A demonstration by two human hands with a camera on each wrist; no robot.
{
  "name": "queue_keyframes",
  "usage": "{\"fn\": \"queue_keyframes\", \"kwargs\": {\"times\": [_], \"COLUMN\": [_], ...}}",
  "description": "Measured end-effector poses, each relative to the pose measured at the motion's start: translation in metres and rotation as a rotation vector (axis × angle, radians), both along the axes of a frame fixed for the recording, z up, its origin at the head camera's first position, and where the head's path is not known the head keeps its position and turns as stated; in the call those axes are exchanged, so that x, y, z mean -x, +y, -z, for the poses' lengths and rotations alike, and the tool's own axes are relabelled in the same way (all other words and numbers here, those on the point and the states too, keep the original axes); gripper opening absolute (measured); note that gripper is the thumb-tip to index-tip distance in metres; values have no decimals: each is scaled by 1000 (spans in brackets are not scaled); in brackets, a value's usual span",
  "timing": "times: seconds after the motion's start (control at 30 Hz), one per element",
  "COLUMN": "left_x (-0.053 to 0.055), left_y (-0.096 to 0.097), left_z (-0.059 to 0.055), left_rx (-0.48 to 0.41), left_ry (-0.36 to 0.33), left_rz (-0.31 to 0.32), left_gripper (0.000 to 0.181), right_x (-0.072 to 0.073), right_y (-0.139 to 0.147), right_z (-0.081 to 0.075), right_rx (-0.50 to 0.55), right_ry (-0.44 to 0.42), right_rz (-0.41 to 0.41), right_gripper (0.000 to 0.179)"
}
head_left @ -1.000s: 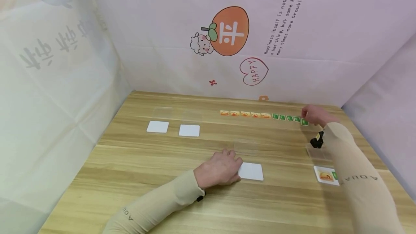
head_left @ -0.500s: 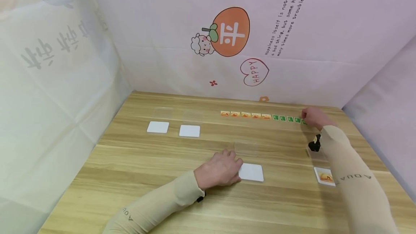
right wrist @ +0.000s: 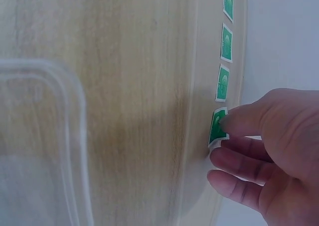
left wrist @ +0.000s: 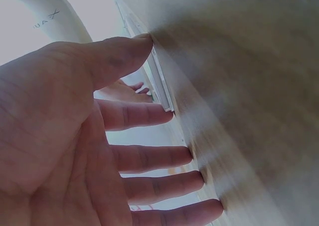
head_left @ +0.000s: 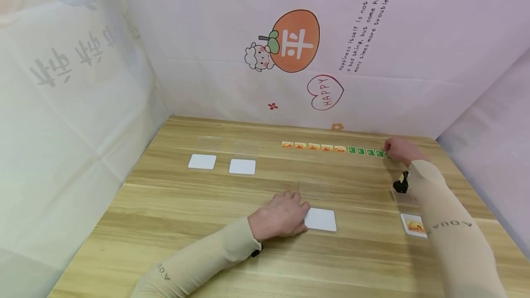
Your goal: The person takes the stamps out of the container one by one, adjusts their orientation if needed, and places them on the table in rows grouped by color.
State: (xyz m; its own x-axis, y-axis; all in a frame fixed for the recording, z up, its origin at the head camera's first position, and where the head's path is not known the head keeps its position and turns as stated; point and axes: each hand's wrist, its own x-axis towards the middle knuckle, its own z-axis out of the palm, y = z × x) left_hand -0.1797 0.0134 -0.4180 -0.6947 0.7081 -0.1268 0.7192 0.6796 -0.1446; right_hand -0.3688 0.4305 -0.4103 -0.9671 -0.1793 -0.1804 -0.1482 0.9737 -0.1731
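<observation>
At the right end of a row of small stamps, my right hand (head_left: 402, 151) pinches a green stamp (right wrist: 218, 127). In the right wrist view the thumb lies on the stamp's face and its lower edge is lifted against the fingers. My left hand (head_left: 281, 215) rests on the table at the left edge of a white card (head_left: 320, 220). Seen from the left wrist, its fingers are fairly straight, with fingertips down on the wood. The thumb and index fingertip touch the edge of the card (left wrist: 160, 84).
Orange stamps (head_left: 313, 146) and more green stamps (head_left: 370, 152) continue the row leftward. Two white cards (head_left: 202, 161) lie at the left, with clear plastic pieces behind them. Near the right sleeve, a white card bears an orange stamp (head_left: 415, 226). A clear plastic case (right wrist: 79, 136) lies beneath the right wrist.
My right hand has shifted slightly, and its fingers now cover more of the end green stamp. The right sleeve moved a little left. The left hand has stayed in place.
</observation>
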Motion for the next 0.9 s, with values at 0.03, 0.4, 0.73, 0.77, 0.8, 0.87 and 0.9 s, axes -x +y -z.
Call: {"fn": "queue_keyframes", "kwargs": {"times": [0.03, 0.4, 0.73, 0.77, 0.8, 0.87, 0.9], "left_x": [0, -2, -2, -2, -1, -1, -1], "left_y": [0, 0, -1, -1, -1, -2, -3], "left_z": [0, -3, -1, 0, -1, -1, -2], "left_rx": [0, 3, -4, -5, -3, -7, -12], "left_ry": [-1, -3, -4, -7, -12, -22, -33], "left_rz": [0, -4, 4, 2, 0, -3, -7], "left_gripper": [45, 44, 43, 44, 44, 44, 44], "right_x": [0, -2, -1, 0, 1, 1, 1], "right_y": [0, 3, 7, 7, 8, 7, 6], "right_z": [0, 3, 8, 8, 8, 7, 6], "right_rx": [3, 30, 38, 37, 39, 46, 46], "right_ry": [1, 12, 33, 37, 41, 42, 45], "right_rz": [0, 35, 33, 30, 26, 24, 21], "right_gripper": [21, 23, 20, 20, 20, 21, 21]}}
